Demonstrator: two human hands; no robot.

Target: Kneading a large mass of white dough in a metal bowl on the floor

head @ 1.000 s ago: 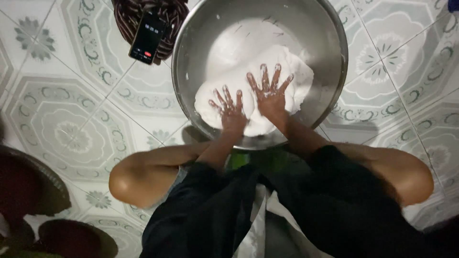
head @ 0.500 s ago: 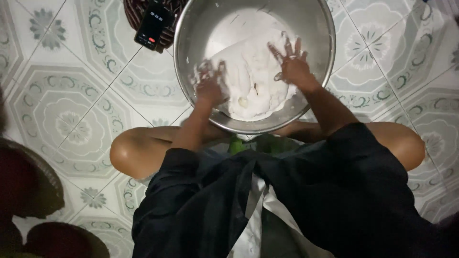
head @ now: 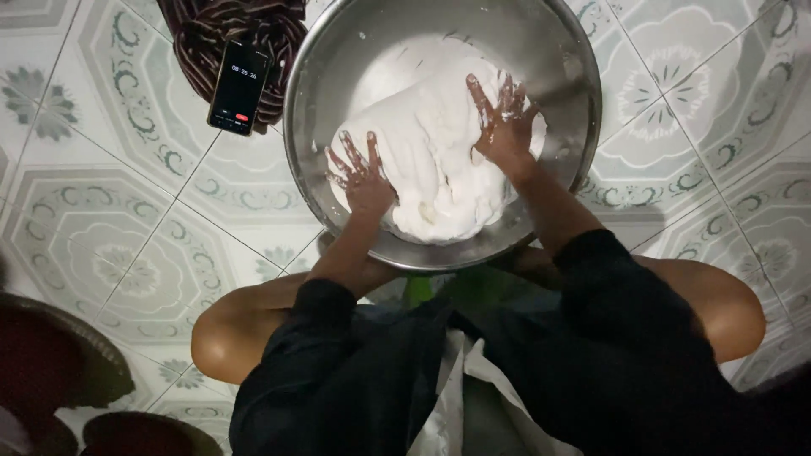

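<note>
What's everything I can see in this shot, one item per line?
Bowl: one, shiny metal, on the floor ahead of the knees.
Dough: one big lump, white, inside the bowl.
Phone: one, black with a lit screen, left of the bowl, lying on the cloth.
Cloth: one, dark with stripes, top left, under the phone.
Floor tiles: many, pale with green patterns, all around.
Round dark things: at least two, brownish, bottom left corner, too dim to tell what they are.
Green thing: one, under the bowl's near edge, mostly hidden.
Knees: two, bare, either side of the bowl.
Sleeves: two, dark.
Left hand: fingers spread, pressed flat on the dough.
Right hand: fingers spread, dough-smeared, pressed on the dough.
</note>
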